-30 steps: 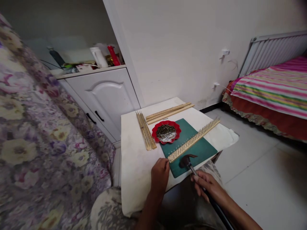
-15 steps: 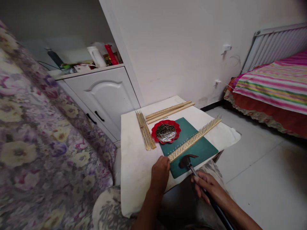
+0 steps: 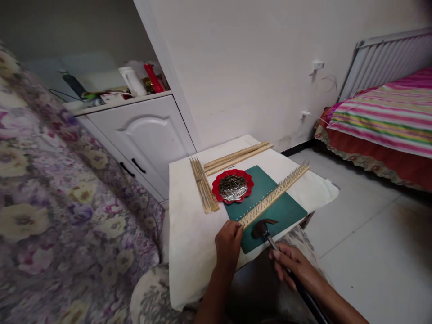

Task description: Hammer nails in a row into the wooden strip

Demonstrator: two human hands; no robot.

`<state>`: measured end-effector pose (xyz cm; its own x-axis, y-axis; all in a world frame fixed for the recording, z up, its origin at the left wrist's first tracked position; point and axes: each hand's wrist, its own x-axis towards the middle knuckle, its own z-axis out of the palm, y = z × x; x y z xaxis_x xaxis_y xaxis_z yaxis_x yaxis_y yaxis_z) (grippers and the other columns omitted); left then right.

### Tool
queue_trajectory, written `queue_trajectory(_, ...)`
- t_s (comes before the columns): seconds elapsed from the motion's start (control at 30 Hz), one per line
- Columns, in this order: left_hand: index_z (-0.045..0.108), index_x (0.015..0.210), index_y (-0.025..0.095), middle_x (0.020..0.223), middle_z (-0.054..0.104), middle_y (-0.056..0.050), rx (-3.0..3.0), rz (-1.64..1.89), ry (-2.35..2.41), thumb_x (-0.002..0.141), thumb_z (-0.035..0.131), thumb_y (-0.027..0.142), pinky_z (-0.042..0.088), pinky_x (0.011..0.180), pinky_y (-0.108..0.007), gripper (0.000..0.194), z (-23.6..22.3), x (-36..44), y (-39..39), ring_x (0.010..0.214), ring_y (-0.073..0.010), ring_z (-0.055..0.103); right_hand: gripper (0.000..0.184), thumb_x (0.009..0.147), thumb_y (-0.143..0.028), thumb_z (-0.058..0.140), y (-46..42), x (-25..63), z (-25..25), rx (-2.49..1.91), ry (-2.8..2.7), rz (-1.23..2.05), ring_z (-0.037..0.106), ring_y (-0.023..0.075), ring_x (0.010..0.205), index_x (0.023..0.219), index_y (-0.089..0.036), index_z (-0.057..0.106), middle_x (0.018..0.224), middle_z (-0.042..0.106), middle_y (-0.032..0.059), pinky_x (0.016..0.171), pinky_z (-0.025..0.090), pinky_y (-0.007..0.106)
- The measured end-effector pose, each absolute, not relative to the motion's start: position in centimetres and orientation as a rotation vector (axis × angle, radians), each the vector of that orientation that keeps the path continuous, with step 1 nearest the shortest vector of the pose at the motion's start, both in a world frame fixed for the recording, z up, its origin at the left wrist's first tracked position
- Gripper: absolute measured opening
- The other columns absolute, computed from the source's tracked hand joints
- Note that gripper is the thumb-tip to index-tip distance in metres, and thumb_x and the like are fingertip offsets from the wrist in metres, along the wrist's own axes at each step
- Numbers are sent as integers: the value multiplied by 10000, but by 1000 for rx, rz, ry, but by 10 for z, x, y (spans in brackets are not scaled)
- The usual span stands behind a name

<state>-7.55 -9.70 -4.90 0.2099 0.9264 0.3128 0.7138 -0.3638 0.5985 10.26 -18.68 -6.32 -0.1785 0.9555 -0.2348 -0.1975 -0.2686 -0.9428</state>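
My left hand [image 3: 229, 243] is closed at the near end of a wooden strip [image 3: 270, 203], its fingertips on the wood. Whether a nail is also pinched there is too small to tell. Rows of nails stand up along the strip, which lies slantwise across a green mat [image 3: 258, 177]. In my right hand [image 3: 293, 263] is a claw hammer [image 3: 261, 228], gripped by its dark handle. The hammer's head hovers over the mat's near part, just below the strip. A red scalloped dish [image 3: 249, 183] full of loose nails [image 3: 232, 186] sits beside the strip, partly over the mat.
Nailed wooden strips [image 3: 203, 186] lie left of the dish, and more wooden strips [image 3: 236, 157] lie along the back of the table [image 3: 189, 252]. A floral curtain [image 3: 84, 216] hangs at left, near a white cabinet [image 3: 141, 135]. A bed [image 3: 381, 121] stands at right.
My left hand has shifted slightly right at the strip's near end. The hammer and my right hand look almost unmoved; the view has tilted a little.
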Motion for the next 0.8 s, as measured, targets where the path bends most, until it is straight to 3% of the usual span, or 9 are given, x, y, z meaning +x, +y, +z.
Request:
queue_trajectory(0.27, 575, 712, 180, 702, 562, 14, 2099, 981, 1486, 823, 471, 247, 355, 613, -203, 167, -55, -73, -96, 662, -102, 527, 328, 826, -500, 492, -196, 98, -42, -1142, -1071, 1577, 317, 18, 251, 740, -183, 473, 456, 534, -83, 297, 155, 155)
queue_trajectory(0.53, 565, 692, 179, 674, 534, 23, 2087, 980, 1494, 798, 466, 199, 333, 589, -198, 147, -56, -75, -98, 638, -97, 497, 288, 882, -442, 428, -184, 89, 4, -1121, -1251, 1534, 347, 26, 293, 778, -180, 487, 506, 536, -78, 330, 189, 161)
queue_trajectory(0.8, 535, 672, 174, 665, 529, 22, 2086, 983, 1482, 780, 451, 177, 336, 583, -204, 137, -59, -76, -96, 632, -101, 494, 259, 875, -421, 437, -177, 77, 4, -1198, -1360, 1448, 352, 41, 284, 739, -203, 462, 490, 531, -84, 311, 213, 156)
